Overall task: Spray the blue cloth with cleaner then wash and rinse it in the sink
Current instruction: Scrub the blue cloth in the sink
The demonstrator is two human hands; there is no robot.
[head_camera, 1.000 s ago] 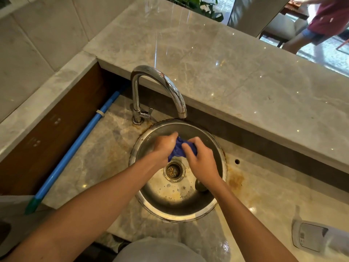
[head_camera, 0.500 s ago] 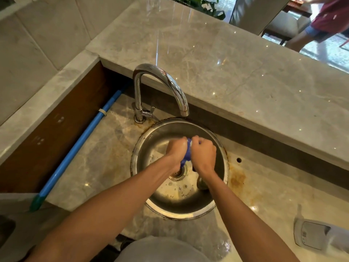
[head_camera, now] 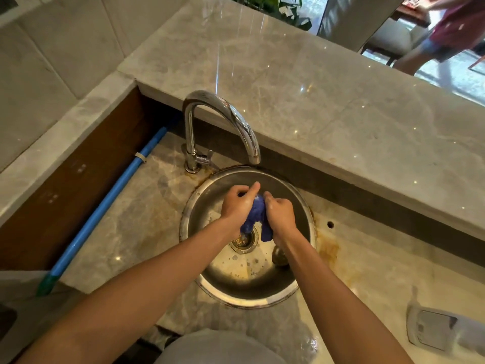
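As both fists clench the blue cloth (head_camera: 255,215), my left hand (head_camera: 237,203) and right hand (head_camera: 280,214) should rub it over the sink (head_camera: 301,206) drain

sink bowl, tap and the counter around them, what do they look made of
Sink: likely stainless steel, brushed, dull grey sheen, rusty rim. Tap: polished chromed metal, mirror-bright highlights. Counter: looks like polished grey marble or similar stone, veined and glossy; could be engineered.

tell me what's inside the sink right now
In the sink: left hand and right hand gripping the blue cloth, over the drain with droplets around. The cloth partly hides the drain.
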